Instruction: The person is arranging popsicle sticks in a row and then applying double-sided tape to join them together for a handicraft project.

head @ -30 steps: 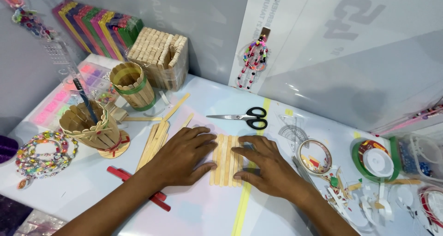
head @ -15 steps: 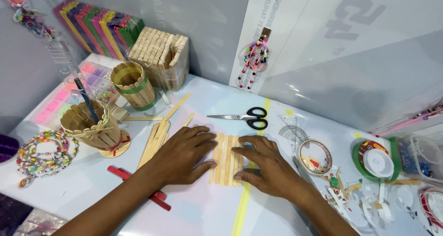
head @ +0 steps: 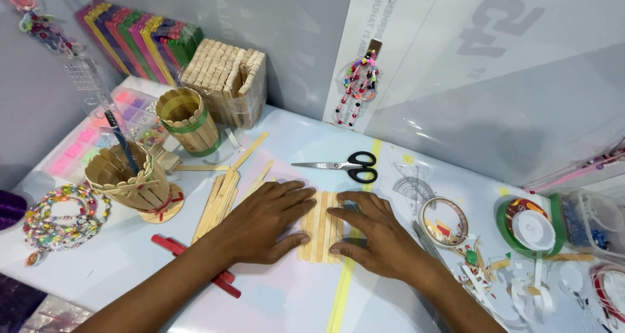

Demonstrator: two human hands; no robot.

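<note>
Neither grip was closed on anything: the left hand (head: 265, 221) and the right hand (head: 377, 238) both lay flat and open, palms down, pressing on a row of wooden craft sticks (head: 320, 227) from either side. The row sat directly between the two hands, its left edge under the left fingertips and its right edge under the right fingertips, so both hands were about equally near. Each stick's long axis ran away from the person, toward the back wall, and the sticks lay side by side, touching, forming a flat pale panel of bare wood on the white surface (head: 273, 300). A strip of yellow tape (head: 341, 294) ran along the surface under the right edge of the panel. Just left of the left hand lay a loose bundle of more sticks (head: 218, 203), and a red strip (head: 195, 264) passed under the left forearm. Black-handled scissors (head: 338, 167) lay beyond the panel, apart from it. Further left stood two stick-built cups (head: 189, 121), and a roll of clear tape (head: 444, 221) lay to the right.
</note>
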